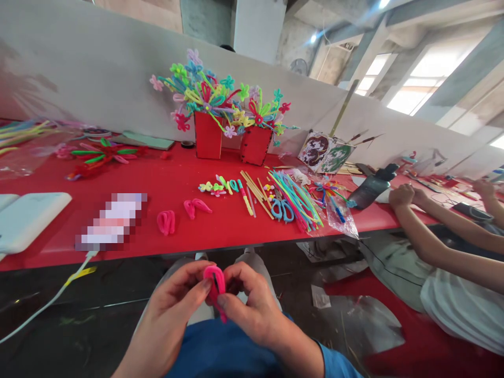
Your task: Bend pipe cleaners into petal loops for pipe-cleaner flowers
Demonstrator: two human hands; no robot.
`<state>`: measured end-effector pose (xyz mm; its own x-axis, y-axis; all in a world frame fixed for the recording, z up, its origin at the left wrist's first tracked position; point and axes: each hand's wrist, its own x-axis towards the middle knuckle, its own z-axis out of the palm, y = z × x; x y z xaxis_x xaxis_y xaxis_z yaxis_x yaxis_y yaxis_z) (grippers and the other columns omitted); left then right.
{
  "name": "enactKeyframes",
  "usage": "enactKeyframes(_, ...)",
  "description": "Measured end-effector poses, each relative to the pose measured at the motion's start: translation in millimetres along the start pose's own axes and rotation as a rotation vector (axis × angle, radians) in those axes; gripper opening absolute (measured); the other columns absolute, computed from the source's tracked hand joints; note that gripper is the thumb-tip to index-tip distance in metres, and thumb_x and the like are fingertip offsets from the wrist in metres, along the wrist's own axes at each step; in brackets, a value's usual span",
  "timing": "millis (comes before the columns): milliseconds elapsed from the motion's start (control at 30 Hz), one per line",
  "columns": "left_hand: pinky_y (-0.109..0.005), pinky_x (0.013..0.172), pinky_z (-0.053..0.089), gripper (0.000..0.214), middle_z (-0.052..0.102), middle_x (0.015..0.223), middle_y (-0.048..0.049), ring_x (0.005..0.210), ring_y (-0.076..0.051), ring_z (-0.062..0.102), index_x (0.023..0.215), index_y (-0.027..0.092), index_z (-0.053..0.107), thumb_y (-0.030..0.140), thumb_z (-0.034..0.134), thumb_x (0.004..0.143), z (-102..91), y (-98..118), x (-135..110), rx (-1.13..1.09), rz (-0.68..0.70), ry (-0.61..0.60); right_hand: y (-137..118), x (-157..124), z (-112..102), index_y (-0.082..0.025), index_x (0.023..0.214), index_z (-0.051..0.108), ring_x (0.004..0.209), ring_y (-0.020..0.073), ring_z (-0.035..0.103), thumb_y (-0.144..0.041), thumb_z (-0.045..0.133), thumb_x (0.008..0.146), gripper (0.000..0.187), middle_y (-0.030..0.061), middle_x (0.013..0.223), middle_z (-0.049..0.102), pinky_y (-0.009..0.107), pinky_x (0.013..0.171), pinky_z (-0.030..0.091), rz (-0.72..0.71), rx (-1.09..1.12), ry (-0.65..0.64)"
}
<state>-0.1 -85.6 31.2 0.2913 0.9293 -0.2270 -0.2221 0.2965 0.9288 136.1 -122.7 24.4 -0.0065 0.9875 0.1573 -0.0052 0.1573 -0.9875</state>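
Observation:
Above my lap, a bent pink pipe cleaner [214,283] forms a narrow loop between my two hands. My left hand [179,296] pinches its left side between thumb and fingers. From the right, my right hand [252,302] grips the same loop, thumb in front and fingers curled behind. On the red table ahead lie a folded pink pipe cleaner bundle [166,223] and a pink two-lobed pipe cleaner piece [197,208]. Blue-handled scissors [282,209] rest beside a pile of long coloured pipe cleaners [297,197].
Two red vases [208,136] hold pipe cleaner flowers at the back of the red table [232,231]. A phone [112,220] with a cable and a white power bank [33,220] lie left. Right are a dark bottle [374,186] and another person's arms [441,241].

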Motion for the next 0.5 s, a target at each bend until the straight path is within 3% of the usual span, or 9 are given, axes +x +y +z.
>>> enactKeyframes(133,-0.017,0.059,0.047,0.02,0.067,0.068,0.0049,0.063,-0.01,0.055,0.082,0.026,0.069,0.037,0.073,0.065,-0.7,-2.6,-1.0,0.021,0.024,-0.001,-3.1,0.1,2.0,-0.017,0.074,0.052,0.05,0.0066,0.047,-0.015,0.054,0.074,0.003,-0.0032,0.06,0.055,0.017,0.049,0.038,-0.001,-0.018,0.058)
enactKeyframes(300,-0.017,0.063,0.048,0.018,0.069,0.072,0.0037,0.069,-0.012,0.059,0.079,0.025,0.071,0.037,0.073,0.064,-2.2,-2.6,-2.8,0.02,0.031,0.009,-0.5,-2.2,2.2,-0.016,0.067,0.05,0.046,0.0068,0.043,-0.021,0.051,0.076,0.01,-0.0027,0.053,0.051,0.018,0.045,0.034,0.099,0.04,0.023)
enactKeyframes(500,-0.017,0.061,0.046,0.009,0.065,0.069,0.0048,0.066,-0.011,0.056,0.074,0.025,0.07,0.032,0.07,0.07,-2.4,0.9,-2.6,0.011,0.073,-0.099,5.1,-4.2,2.7,-0.016,0.065,0.048,0.044,0.0061,0.04,-0.034,0.057,0.076,0.023,-0.0039,0.05,0.046,0.018,0.044,0.032,0.147,0.211,0.011)
